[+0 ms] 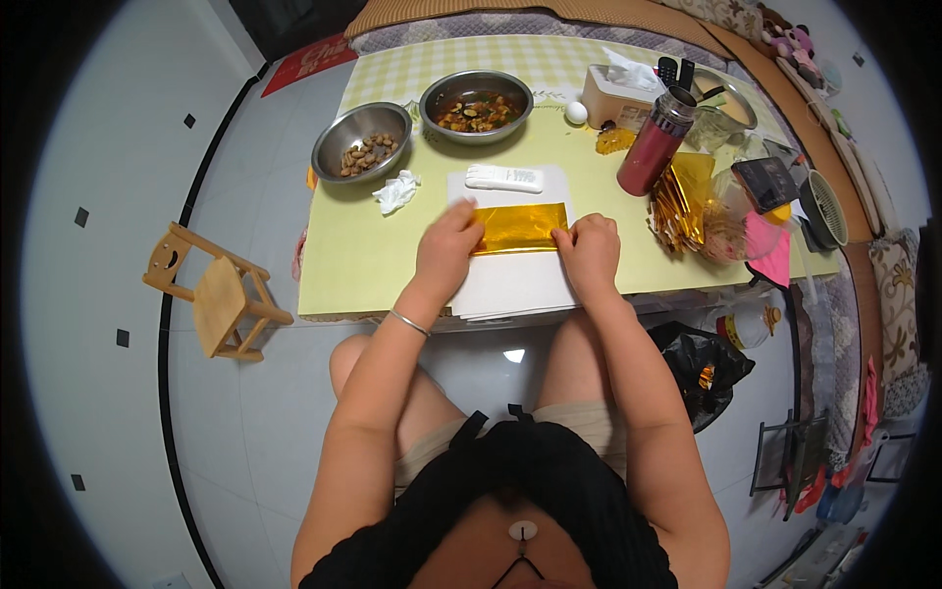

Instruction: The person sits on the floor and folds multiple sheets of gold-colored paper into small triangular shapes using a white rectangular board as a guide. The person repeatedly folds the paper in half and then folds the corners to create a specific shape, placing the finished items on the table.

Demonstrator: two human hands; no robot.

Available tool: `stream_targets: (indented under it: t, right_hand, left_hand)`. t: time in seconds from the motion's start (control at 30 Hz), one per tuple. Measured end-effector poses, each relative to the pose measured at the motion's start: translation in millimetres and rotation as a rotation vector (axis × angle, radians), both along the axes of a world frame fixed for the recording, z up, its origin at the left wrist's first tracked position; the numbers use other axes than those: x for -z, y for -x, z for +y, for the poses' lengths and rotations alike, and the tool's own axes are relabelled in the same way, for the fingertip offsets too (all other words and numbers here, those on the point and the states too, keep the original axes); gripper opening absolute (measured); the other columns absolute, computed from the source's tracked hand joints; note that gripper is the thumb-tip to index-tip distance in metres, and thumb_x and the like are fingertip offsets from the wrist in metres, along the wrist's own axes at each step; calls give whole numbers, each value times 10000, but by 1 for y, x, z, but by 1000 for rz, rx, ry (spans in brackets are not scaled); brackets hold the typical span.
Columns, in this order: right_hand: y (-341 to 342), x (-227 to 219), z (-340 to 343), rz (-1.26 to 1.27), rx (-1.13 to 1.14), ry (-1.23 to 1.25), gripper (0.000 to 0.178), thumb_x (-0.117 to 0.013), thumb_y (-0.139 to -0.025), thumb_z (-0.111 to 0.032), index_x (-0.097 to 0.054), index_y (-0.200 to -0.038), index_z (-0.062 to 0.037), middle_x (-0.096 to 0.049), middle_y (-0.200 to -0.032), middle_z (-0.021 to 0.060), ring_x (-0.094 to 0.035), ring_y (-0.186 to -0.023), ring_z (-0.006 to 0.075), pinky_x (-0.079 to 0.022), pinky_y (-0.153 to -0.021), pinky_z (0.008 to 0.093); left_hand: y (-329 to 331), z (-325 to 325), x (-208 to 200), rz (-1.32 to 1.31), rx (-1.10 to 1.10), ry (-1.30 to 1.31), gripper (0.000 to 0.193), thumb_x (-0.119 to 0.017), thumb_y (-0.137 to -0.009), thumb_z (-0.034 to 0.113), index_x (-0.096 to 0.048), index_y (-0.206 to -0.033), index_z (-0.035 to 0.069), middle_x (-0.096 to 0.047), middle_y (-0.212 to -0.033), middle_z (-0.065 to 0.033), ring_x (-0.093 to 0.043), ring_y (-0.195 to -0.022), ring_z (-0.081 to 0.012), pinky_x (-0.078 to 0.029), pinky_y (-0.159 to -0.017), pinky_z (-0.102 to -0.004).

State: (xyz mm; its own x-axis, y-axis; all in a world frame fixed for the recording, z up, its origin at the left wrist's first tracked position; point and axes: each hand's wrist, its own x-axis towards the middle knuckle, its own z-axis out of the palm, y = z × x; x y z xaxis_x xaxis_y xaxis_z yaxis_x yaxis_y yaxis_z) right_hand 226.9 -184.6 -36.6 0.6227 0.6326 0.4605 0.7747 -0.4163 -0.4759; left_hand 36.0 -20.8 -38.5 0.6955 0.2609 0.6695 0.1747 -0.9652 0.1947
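Observation:
A shiny gold foil sheet (pixel 520 228) lies in front of me as a wide strip, looking folded or flattened. Its left end is pinched by my left hand (pixel 450 245), fingers curled together. At the right end my right hand (pixel 592 253) is closed, with the thumb on the foil's edge. White paper (pixel 510 288) lies beneath the foil and sticks out towards me. Just behind the foil rests a long white object (pixel 503 178), whose kind I cannot make out. The undersides of both hands are hidden.
On the table (pixel 353 270) stand a bowl of nuts (pixel 367 155), a bowl of food in liquid (pixel 477 110) and a red flask (pixel 655 142). Gold foil pieces (pixel 684 196) are piled to the right. A crumpled tissue (pixel 396 192) lies left; a small wooden chair (pixel 224 299) stands beyond.

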Motion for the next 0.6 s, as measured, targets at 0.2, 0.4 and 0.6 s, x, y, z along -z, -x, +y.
stream_targets:
  t: [0.2,0.4,0.6]
  right_hand:
    - [-2,-2,-2,12,13,48,249,-821,-764,-212,-667,-744,-16,-647,-893,135,-574,-908,343,-487,-815,438]
    - [13,-9,0,-404,-60,222,506,-696,-878,-283,-587,-1278,7,-540,-1399,177,-462,-1340,362,-360,-1111,479]
    - [28,5,-19,-160,-503,421,796,-553,-966,-522,-375,-1520,21,-332,-1611,203,-255,-1522,344,-183,-1239,497]
  left_hand:
    - [8,-3,-24,456,161,215,543,-678,-900,432,-619,-1373,172,-453,-1473,-315,-445,-1374,-461,-383,-1141,-464]
    - [21,-14,-22,679,151,64,886,-522,-852,782,-395,-1562,268,-189,-1615,-336,-170,-1516,-482,-169,-1221,-561]
    - [37,-25,-15,711,40,88,967,-542,-849,768,-325,-1591,188,-145,-1648,-289,-121,-1543,-434,-110,-1209,-621]
